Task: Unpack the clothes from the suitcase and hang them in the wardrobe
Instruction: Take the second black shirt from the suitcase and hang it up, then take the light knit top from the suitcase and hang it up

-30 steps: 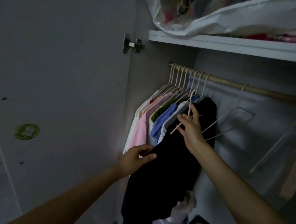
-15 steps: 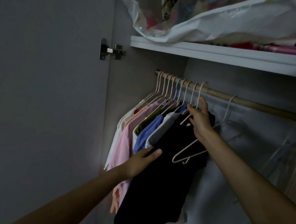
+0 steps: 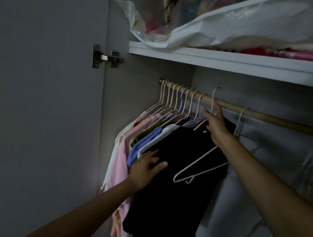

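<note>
Right hand grips hanger | hook up, above rail

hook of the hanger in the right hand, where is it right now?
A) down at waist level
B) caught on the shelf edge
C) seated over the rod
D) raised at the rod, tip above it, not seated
D: the right hand pinches the neck of the hanger carrying the black garment, and the hook tip stands above the rod rather than resting on it.
</note>
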